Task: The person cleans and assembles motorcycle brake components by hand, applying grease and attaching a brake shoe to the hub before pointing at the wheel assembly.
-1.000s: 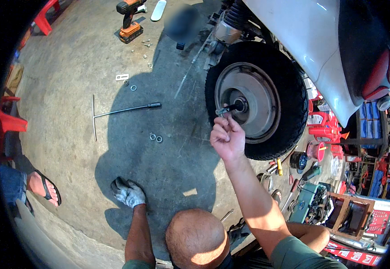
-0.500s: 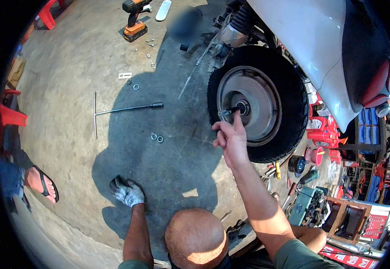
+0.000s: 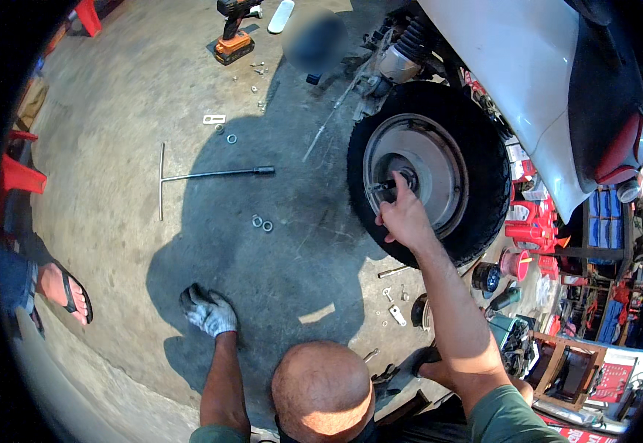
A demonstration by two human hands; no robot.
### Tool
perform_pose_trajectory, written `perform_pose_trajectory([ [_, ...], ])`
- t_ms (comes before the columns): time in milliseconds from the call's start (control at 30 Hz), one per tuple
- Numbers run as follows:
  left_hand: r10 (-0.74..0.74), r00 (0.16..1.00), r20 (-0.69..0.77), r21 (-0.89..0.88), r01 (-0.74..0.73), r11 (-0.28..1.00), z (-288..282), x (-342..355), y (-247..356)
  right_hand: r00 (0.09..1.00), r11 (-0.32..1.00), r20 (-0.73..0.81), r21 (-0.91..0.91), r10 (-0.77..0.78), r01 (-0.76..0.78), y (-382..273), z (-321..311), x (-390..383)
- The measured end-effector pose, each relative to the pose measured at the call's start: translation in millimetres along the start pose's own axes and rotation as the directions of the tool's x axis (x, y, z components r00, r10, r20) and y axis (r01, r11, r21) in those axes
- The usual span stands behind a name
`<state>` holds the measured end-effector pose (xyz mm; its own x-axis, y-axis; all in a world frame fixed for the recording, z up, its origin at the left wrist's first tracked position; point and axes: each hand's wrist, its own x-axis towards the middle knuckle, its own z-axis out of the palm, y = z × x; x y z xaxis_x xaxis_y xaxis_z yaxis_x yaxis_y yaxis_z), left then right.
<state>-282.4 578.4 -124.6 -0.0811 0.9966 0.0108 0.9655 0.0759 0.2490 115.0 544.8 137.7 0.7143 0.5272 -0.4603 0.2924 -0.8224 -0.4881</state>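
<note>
A scooter's wheel (image 3: 456, 176) with a black tyre and a grey metal rim stands at the right. My bare right hand (image 3: 408, 220) reaches over it, index finger stretched toward the hub (image 3: 408, 177) and the other fingers partly curled. A small dark metal piece (image 3: 382, 187) juts from beside the hub, close to that fingertip; whether they touch is unclear. On the left, my left hand (image 3: 209, 310) wears a white glove with blackened fingertips. It is low over the floor, fingers apart, with nothing visible in it.
A T-handle socket wrench (image 3: 210, 175) and metal rings (image 3: 262, 223) lie on the concrete. An orange-black cordless drill (image 3: 233, 37) stands farther off. White bodywork (image 3: 506, 74) overhangs the wheel. Another person's sandalled foot (image 3: 70, 295) is at the left. Loose parts (image 3: 397, 315) lie near my right forearm.
My right hand has shifted slightly right, its index finger now higher at the hub. The view has moved, uncovering loose parts beside my right forearm. My left hand stays about where it was.
</note>
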Motion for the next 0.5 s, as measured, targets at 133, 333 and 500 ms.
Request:
perform_pose_trajectory([
  [133, 0.017, 1.0, -0.017, 0.024, -0.017, 1.0, 0.8, -0.8, -3.3, 0.997, 0.993, 0.021, -0.084, -0.076, 0.078, -2.5, 1.3, 0.5],
  [333, 0.012, 1.0, -0.014, 0.004, -0.012, 1.0, -3.7, 0.7, 2.4, 0.977, 0.974, -0.022, 0.074, -0.212, 0.213, 5.5, 19.3, -21.5],
  [500, 0.042, 0.999, -0.035, 0.005, -0.042, 0.999, 1.2, -0.3, -3.7, 0.995, 0.414, 0.096, 0.907, -0.013, -0.082, 21.6, 40.4, -39.6],
])
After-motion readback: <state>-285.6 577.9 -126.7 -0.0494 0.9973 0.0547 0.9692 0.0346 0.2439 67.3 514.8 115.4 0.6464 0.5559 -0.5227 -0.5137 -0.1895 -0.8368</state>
